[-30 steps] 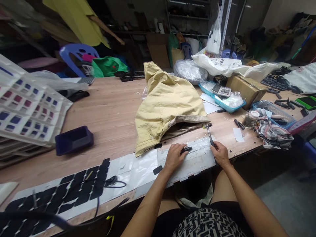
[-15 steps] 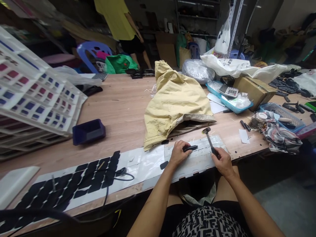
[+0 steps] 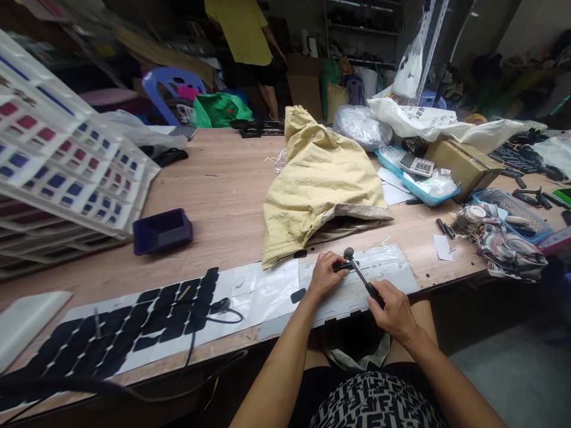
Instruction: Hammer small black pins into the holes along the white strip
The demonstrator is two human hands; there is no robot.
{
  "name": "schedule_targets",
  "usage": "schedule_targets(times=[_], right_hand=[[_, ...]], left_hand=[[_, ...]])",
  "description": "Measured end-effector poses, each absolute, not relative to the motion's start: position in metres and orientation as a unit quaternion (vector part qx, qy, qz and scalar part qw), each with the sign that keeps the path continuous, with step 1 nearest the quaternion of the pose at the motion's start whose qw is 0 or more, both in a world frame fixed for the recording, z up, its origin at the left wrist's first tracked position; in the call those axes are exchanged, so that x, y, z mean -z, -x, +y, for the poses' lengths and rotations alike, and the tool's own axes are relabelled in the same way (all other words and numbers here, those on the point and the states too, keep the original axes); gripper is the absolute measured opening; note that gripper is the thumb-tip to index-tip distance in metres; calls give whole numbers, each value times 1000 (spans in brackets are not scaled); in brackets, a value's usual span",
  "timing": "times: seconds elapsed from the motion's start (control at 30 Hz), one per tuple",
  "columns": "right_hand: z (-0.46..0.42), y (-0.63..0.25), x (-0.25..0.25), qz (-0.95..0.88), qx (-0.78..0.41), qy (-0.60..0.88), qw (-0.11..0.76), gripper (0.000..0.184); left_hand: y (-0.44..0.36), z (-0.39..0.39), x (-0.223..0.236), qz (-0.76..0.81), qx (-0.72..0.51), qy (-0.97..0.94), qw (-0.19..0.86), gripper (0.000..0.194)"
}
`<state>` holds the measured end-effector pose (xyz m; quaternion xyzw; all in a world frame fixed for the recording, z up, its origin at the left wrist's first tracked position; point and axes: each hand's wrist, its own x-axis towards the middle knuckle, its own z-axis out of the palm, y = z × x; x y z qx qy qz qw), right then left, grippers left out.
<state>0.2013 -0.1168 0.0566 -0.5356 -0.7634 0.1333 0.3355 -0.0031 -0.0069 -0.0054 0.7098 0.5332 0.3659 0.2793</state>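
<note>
My right hand (image 3: 392, 309) is closed round the dark handle of a small hammer (image 3: 362, 276). Its round head hangs over the fingertips of my left hand (image 3: 326, 274), close to a small black rod-like part (image 3: 341, 267) pinched there. That part lies along a pale, scuffed board (image 3: 388, 270) at the table's front edge. The hammer head partly covers the part; whether they touch I cannot tell. A yellow cloth sack (image 3: 330, 172) lies just behind, its dark mouth facing me.
Left stand a dark purple tray (image 3: 163, 232), a white plastic crate (image 3: 80, 154) and a white sheet of black pads (image 3: 151, 318) with a cable across it. Blue baskets (image 3: 432, 189), a cardboard box (image 3: 464, 166) and a striped cloth (image 3: 508, 249) sit right. A person in yellow (image 3: 243, 32) is behind.
The hammer head has swung left and come over the black part in my left hand. My view has turned left. The person in yellow now appears farther right.
</note>
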Motion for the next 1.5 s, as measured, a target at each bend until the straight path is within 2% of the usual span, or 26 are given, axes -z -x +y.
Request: schedule_targets(times=[0.33,0.6,0.77,1.0,1.2,1.3,1.5], right_hand=[[-120,-200,-52,-752,-134,577,291,22],[-121,-198,-51,-760,-113,565,301,25],[-122,-197,-45,-770,-100,573,262,24],[-119,-204,-53,-744,-114,587,299,27],[-121,-208,-48,-745,-124,596,272,27],[-110,-215,-46,-725,-143,603,299,27],[-61,-244,-33,-622,-184,645,403,27]], left_hand=[[2,-6,8,534,-367,-708,282,16],[1,-6,7,535,-378,-701,282,14],[1,-6,7,538,-379,-698,283,13],[1,-6,7,539,-374,-697,290,15],[1,-7,6,542,-371,-695,294,15],[2,-7,5,542,-365,-698,293,14],[4,-5,3,531,-364,-708,290,13]])
